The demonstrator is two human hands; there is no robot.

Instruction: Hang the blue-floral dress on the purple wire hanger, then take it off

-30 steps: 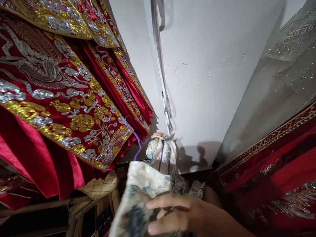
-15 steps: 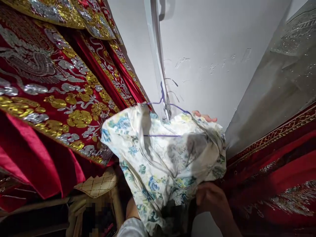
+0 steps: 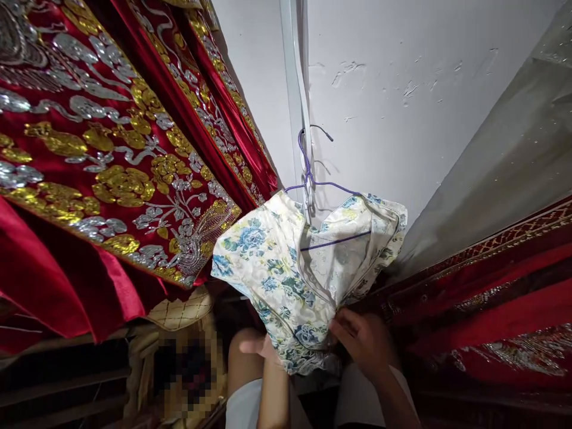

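A white garment with blue and yellow flowers (image 3: 290, 268) hangs on a purple wire hanger (image 3: 313, 179), whose hook sits on a nail in the white wall (image 3: 384, 107). My right hand (image 3: 361, 336) pinches the garment's lower edge with its fingers closed. My left hand (image 3: 261, 345) is at the lower hem, mostly behind the cloth, so its fingers are hidden.
Red robes with gold and silver embroidery (image 3: 102, 167) hang close on the left. More red embroidered cloth under a clear cover (image 3: 491, 280) hangs on the right. A white strip (image 3: 292, 89) runs up the wall. A quilted beige bag (image 3: 181, 313) sits below left.
The floral garment went from bunched in my hands to raised against the wall and now hangs from the hanger. Both hands dropped from its top to its lower edge.
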